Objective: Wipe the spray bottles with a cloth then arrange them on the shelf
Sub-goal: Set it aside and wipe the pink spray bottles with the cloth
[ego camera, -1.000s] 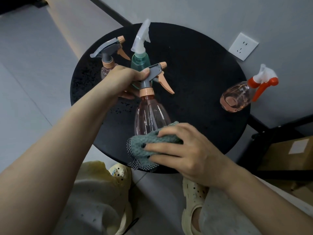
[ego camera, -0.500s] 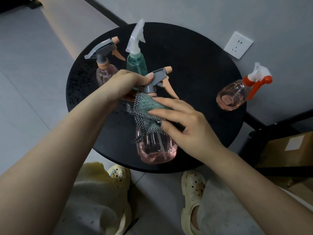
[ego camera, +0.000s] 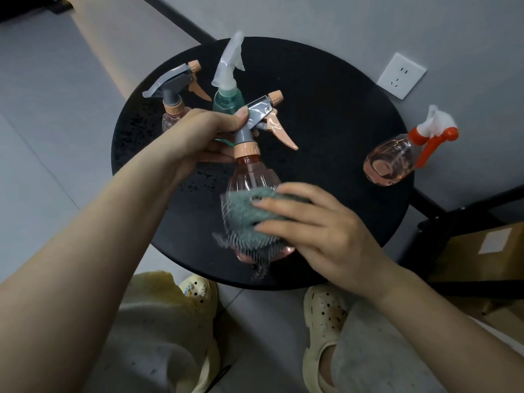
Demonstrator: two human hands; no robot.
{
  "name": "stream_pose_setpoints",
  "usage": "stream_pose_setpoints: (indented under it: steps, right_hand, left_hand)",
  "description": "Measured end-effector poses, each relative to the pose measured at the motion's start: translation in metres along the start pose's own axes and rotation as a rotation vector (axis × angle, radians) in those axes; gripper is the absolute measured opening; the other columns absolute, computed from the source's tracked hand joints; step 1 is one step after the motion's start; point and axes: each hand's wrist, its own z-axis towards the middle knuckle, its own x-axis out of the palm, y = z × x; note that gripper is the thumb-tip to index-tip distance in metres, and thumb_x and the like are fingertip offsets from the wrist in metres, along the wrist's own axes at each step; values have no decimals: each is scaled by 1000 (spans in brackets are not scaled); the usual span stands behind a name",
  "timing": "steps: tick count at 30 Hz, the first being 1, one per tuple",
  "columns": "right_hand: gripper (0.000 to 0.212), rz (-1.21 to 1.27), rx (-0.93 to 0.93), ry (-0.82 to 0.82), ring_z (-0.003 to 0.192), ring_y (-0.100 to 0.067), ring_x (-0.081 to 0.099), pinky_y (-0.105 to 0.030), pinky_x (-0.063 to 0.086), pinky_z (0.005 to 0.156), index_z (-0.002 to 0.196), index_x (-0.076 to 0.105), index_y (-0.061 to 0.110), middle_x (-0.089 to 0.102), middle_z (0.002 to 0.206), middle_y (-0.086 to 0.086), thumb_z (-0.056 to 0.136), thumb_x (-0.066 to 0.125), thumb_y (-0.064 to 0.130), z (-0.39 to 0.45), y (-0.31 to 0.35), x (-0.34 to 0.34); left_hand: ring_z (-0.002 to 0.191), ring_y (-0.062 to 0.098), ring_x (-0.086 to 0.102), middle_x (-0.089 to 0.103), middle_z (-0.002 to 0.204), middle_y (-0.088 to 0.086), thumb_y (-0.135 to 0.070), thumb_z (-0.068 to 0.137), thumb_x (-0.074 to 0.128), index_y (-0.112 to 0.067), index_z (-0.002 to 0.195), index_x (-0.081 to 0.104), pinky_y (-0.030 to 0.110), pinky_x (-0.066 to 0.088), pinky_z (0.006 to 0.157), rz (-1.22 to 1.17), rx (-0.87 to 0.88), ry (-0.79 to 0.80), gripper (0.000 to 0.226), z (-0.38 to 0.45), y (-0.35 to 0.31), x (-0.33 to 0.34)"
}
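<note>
A pink spray bottle [ego camera: 251, 177] with a grey and peach trigger head hangs above the round black table [ego camera: 326, 114]. My left hand [ego camera: 204, 137] grips its neck and head. My right hand [ego camera: 317, 222] presses a grey-green cloth [ego camera: 241, 217] against the bottle's lower body, and the cloth is blurred. Behind stand a second pink bottle [ego camera: 173, 114] with the same kind of head and a teal bottle [ego camera: 228, 99] with a white head. At the table's right edge a pink bottle with an orange and white head [ego camera: 397, 157] lies on its side.
A white wall socket [ego camera: 401, 75] sits on the grey wall behind the table. A black frame [ego camera: 442, 211] and a brown cardboard box [ego camera: 482, 251] stand at the right. My knees and pale yellow clogs [ego camera: 323, 319] are under the table's near edge.
The cloth under my right hand has slid from the bottle's shoulder down to its lower body. My left hand keeps the same grip on the head.
</note>
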Motion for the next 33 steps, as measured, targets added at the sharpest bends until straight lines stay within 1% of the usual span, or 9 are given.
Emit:
stream_pose_setpoints:
  steps: [5, 8, 11, 16, 22, 25, 27, 30, 33]
  right_hand:
    - [31, 217, 325, -166, 122, -15, 51, -30, 40, 106, 113, 68, 12, 56, 127, 5, 86, 58, 0, 17, -7, 6]
    - [32, 268, 396, -198, 121, -11, 52, -29, 41, 105, 112, 68, 13, 57, 127, 5, 85, 58, -1, 23, -5, 6]
    - [28, 168, 287, -150, 117, -20, 53, -27, 40, 103, 112, 68, 10, 59, 125, 1, 87, 58, 2, 20, -2, 4]
    - [22, -18, 9, -4, 115, -32, 51, -37, 44, 99, 108, 70, 5, 62, 123, -6, 89, 60, 4, 2, 3, -1]
    - [18, -154, -178, 21, 115, -30, 55, -42, 50, 88, 106, 71, 7, 64, 122, -4, 94, 57, 7, -11, 4, 1]
    - [22, -11, -43, -51, 116, -29, 53, -39, 47, 96, 109, 70, 5, 60, 125, -4, 90, 60, 1, 1, 3, 0]
    - [26, 87, 104, -111, 118, -25, 52, -32, 42, 103, 111, 68, 5, 57, 126, 0, 88, 58, -1, 9, 0, 0]
    - [32, 241, 325, -200, 122, -16, 52, -26, 39, 106, 114, 66, 9, 55, 126, 4, 87, 54, -2, 20, -5, 2]
    - [35, 311, 403, -237, 124, -10, 51, -25, 39, 106, 115, 66, 11, 56, 127, 5, 88, 54, -7, 26, -5, 4]
  left_hand:
    - [68, 16, 62, 70, 69, -2, -33, 88, 60, -14, 71, 70, 26, 50, 67, -36, 2, 75, 27, -3, 0, 12]
    - [66, 15, 64, 70, 70, 1, -32, 87, 61, -13, 71, 70, 22, 51, 62, -55, -5, 79, 27, -3, 1, 12]
    - [72, 19, 63, 69, 75, 3, -33, 87, 61, -13, 79, 68, 28, 51, 71, -80, -22, 38, 22, -2, 2, 9]
    - [55, 7, 61, 67, 65, -7, -36, 88, 58, -18, 78, 62, 18, 49, 53, -67, -16, -32, 21, -1, -1, -3]
    - [58, 6, 61, 66, 71, -5, -37, 89, 56, -17, 82, 62, 13, 47, 48, -60, -1, -32, 22, -1, -2, -6]
    - [65, 10, 62, 69, 69, -6, -36, 90, 56, -17, 83, 64, 15, 49, 52, -88, -15, -14, 21, -1, -5, 2]
    - [70, 13, 63, 70, 71, -4, -35, 89, 57, -17, 83, 65, 21, 52, 62, -82, -7, 21, 20, -2, -4, 7]
    - [70, 16, 61, 68, 72, -1, -34, 87, 59, -17, 75, 68, 31, 47, 75, -79, 8, 97, 23, -4, -4, 13]
    - [70, 17, 62, 68, 74, 0, -33, 86, 60, -16, 79, 68, 31, 48, 78, -120, 8, 106, 20, -5, -5, 14]
